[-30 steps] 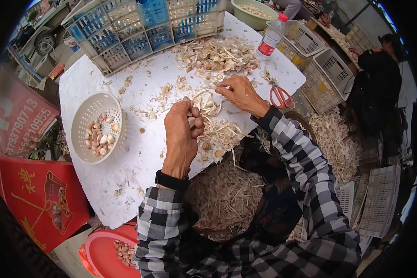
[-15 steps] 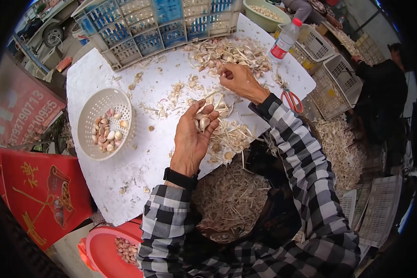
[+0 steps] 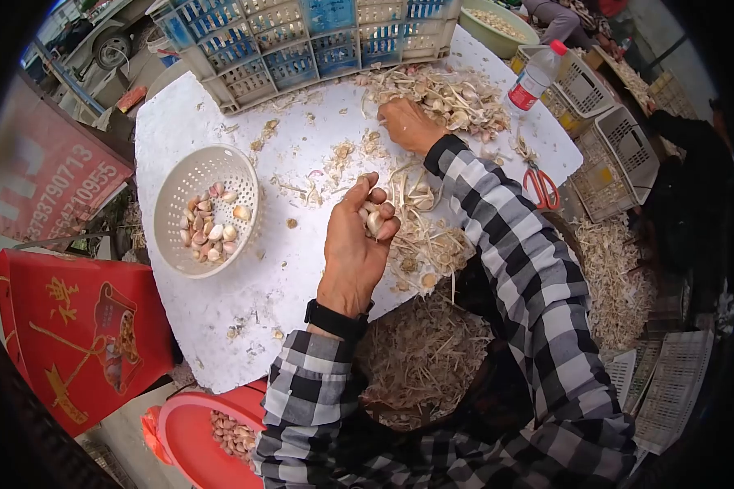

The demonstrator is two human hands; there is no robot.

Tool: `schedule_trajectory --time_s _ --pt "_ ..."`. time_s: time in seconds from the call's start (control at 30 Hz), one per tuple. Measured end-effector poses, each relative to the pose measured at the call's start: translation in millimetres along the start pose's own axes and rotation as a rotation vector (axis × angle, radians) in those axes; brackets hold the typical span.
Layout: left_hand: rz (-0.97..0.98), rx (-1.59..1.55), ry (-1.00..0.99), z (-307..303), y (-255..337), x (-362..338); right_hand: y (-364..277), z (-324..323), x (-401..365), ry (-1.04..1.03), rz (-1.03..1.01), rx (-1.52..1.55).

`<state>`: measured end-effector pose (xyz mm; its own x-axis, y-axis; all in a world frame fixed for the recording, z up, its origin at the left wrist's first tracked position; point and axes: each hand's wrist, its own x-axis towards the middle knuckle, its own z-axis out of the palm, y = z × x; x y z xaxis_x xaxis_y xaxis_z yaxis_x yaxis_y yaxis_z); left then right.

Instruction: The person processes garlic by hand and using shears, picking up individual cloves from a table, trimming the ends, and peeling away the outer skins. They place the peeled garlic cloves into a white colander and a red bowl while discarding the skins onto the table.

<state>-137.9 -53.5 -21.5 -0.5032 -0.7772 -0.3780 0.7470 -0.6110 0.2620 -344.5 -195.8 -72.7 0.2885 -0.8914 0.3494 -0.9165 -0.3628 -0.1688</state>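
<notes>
My left hand (image 3: 359, 244), palm up over the middle of the white table (image 3: 261, 326), has its fingers curled round several garlic cloves (image 3: 373, 218). My right hand (image 3: 412, 125) lies at the near left edge of the garlic pile (image 3: 465, 102); its fingertips are bent down and whatever they hold is hidden. Left of my left hand stands a white colander (image 3: 165, 213) with several pinkish and white cloves in it. Dry stalks and skins (image 3: 424, 244) are heaped between my left hand and my right sleeve.
A blue and white crate (image 3: 302, 49) stands at the back edge. Red-handled scissors (image 3: 541, 186) and a bottle (image 3: 532, 80) are at the right. A red basin (image 3: 183, 424), a red bag (image 3: 73, 326) and stacked crates (image 3: 599, 163) surround the table. People sit at the upper right.
The view has shifted, so the table and its contents appear further right. My right hand has turned palm down, with its fingertips now at the pile's left edge. My left hand still holds cloves.
</notes>
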Motion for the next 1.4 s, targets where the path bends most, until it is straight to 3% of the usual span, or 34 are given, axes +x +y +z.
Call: schedule_trajectory --time_s 0.07,0.17,0.2,0.27,0.4,0.47,0.6,0.67,0.7,0.87,0.93,0.97,1.13,1.27,1.4 --pt "0.008 0.007 0.006 1 1 0 2 -6 -10 -0.036 0.021 0.031" --pt "0.035 0.067 0.045 8 0 -3 -23 -52 -33 -0.065 0.206 0.414" --pt "0.061 0.12 0.085 10 -1 -4 -38 -71 -39 -0.066 0.215 0.409" --pt "0.055 0.131 0.072 11 -2 -5 -66 -107 -48 -0.179 0.339 0.811" --pt "0.053 0.142 0.101 14 -4 -8 -70 -117 -73 -0.211 0.295 0.853" --pt "0.017 0.088 0.079 6 -6 1 -45 -93 -92 -0.254 0.196 0.352" --pt "0.024 0.056 -0.007 3 -2 6 -44 -64 -123 -0.245 0.167 0.281" --pt "0.029 -0.018 -0.005 5 1 7 -41 -54 -125 -0.054 0.062 0.154" --pt "0.048 -0.02 0.015 4 0 8 -43 -60 -122 -0.136 0.141 0.241" --pt "0.003 0.118 0.068 8 -4 7 -52 -86 -126 -0.035 0.411 0.573" --pt "0.058 0.14 0.051 17 -10 0 -56 -103 -127 -0.077 0.558 1.086" --pt "0.031 0.216 0.024 18 -12 1 -60 -112 -130 -0.099 0.592 1.173" --pt "-0.035 0.522 -0.054 16 -26 -1 -84 -132 -144 -0.128 0.604 1.314" --pt "-0.022 0.624 -0.199 10 -28 5 -90 -136 -144 -0.173 0.581 1.351" --pt "0.007 0.659 -0.204 7 -29 9 -93 -132 -143 -0.156 0.53 1.296"
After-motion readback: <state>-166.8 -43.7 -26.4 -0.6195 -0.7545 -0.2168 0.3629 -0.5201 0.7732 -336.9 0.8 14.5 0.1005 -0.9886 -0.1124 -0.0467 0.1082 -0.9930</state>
